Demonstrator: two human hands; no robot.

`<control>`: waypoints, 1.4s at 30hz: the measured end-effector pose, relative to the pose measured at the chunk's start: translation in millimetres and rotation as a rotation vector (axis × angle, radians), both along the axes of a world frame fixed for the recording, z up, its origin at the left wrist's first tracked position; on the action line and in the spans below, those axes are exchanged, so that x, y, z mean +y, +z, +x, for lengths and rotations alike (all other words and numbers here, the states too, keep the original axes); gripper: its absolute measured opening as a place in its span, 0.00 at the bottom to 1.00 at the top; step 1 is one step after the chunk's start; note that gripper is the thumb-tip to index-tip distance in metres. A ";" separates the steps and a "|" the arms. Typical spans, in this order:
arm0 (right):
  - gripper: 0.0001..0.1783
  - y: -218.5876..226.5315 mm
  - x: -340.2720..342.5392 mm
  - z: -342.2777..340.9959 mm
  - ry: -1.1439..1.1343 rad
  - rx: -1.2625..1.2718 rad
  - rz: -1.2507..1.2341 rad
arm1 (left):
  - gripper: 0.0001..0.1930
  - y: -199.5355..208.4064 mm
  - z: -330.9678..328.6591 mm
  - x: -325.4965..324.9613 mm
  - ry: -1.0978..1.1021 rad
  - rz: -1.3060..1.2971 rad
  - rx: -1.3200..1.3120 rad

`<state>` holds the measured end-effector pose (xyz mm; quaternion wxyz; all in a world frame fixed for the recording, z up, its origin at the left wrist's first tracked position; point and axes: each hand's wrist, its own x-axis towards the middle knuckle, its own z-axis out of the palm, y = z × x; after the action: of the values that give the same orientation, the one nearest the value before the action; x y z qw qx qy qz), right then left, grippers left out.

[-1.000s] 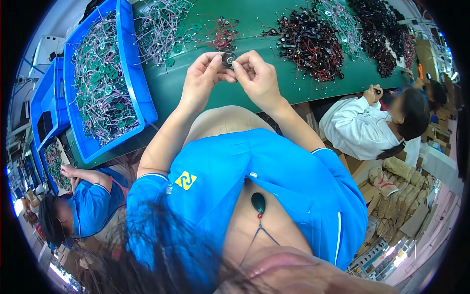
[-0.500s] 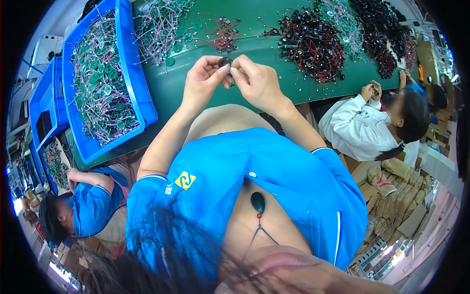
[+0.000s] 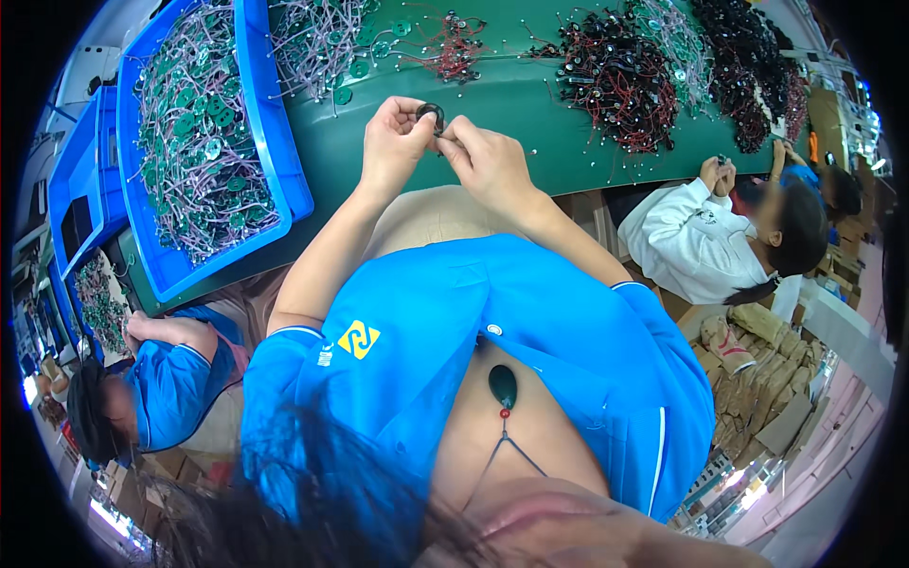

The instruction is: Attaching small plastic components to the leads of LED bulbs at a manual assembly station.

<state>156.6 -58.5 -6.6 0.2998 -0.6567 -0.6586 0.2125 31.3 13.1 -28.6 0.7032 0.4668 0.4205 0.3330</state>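
Above the near edge of the green table, my left hand (image 3: 393, 147) is closed, its thumb and fingers pinching a small black round part (image 3: 431, 111) that looks like a ring or disc. My right hand (image 3: 490, 166) meets it from the other side, thumb and forefinger pinched together at the part's lower edge. Fingers cover some of the part, so its exact kind is unclear. Beyond my hands lies a small pile of red-wired pieces (image 3: 456, 52).
At the left, a blue bin (image 3: 268, 114) holds green discs with pale wires. More wired discs (image 3: 317, 43) lie beside it on the green table (image 3: 379, 114). Black-and-red wired parts (image 3: 620, 80) are heaped at the right. Co-workers sit on the left (image 3: 180, 388) and right (image 3: 701, 237).
The black round part has tilted and shows more of its face between my fingers. My hands have shifted slightly, and the whole view has moved a little.
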 end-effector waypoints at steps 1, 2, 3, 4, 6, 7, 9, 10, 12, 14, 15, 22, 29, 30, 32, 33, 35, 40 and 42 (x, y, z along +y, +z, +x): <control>0.08 -2.1 -0.2 -1.9 -0.003 -0.002 -0.002 | 0.08 -1.5 -2.7 1.2 0.001 0.003 0.013; 0.09 -4.9 0.1 -3.3 0.004 -0.032 0.004 | 0.08 -3.0 -5.0 3.2 0.001 0.007 0.025; 0.09 -6.5 0.3 -4.7 0.010 -0.062 0.010 | 0.08 -4.6 -7.5 4.7 -0.003 0.007 0.022; 0.09 -7.2 0.3 -5.9 0.005 -0.065 0.009 | 0.08 -6.4 -10.2 6.0 -0.015 -0.014 0.012; 0.10 -6.7 -1.5 -9.4 -0.011 -0.137 0.065 | 0.08 -8.7 -15.7 10.1 -0.041 -0.037 -0.001; 0.10 -7.5 -1.9 -10.6 -0.022 -0.140 0.063 | 0.07 -8.8 -18.7 13.5 -0.072 -0.072 -0.028; 0.13 -9.9 -1.3 -11.8 -0.129 -0.150 0.232 | 0.07 -8.4 -23.3 17.3 -0.119 -0.108 -0.056; 0.13 -11.6 -1.9 -13.2 -0.143 -0.153 0.230 | 0.07 -7.9 -25.4 17.6 -0.151 -0.187 -0.143; 0.14 -14.8 -3.8 -12.5 -0.164 0.165 0.081 | 0.08 -9.3 -25.5 20.5 -0.208 -0.264 -0.234; 0.13 -16.8 -7.6 -12.1 -0.210 0.301 -0.031 | 0.12 -16.4 -23.9 22.6 -0.297 -0.320 -0.338; 0.12 -18.4 -9.0 -10.4 -0.237 0.444 -0.143 | 0.12 -18.2 -23.1 22.8 -0.325 -0.316 -0.343; 0.12 -36.0 -12.0 73.6 -0.536 0.506 -0.073 | 0.19 -36.4 -7.5 18.3 -0.312 -0.152 -0.041; 0.12 -45.3 -14.5 216.7 -0.883 -0.031 0.023 | 0.13 -51.6 60.0 23.0 -0.395 -0.179 0.126; 0.12 -52.7 -17.2 235.5 -0.868 -0.163 -0.036 | 0.13 -53.2 77.2 26.5 -0.402 -0.168 0.147; 0.11 -67.7 -18.9 265.9 -0.863 -0.238 0.019 | 0.13 -69.1 110.7 39.3 -0.417 -0.062 0.173; 0.11 -72.4 -20.3 278.1 -0.877 -0.329 0.134 | 0.14 -81.6 128.5 45.3 -0.419 0.028 0.199; 0.10 -77.2 -22.2 305.7 -0.939 -0.346 0.202 | 0.15 -106.5 167.6 61.6 -0.429 0.222 0.300; 0.08 -79.4 1.4 382.2 -1.068 0.011 0.297 | 0.19 -160.5 257.2 110.9 -0.320 0.769 0.615; 0.07 -84.4 12.1 413.6 -1.100 0.133 0.298 | 0.20 -173.7 292.2 123.9 -0.298 0.744 0.614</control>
<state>570.2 -46.4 -91.1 0.4964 -0.8386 -0.2224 -0.0291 323.5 137.0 -202.2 0.3730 0.8171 0.3894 0.2038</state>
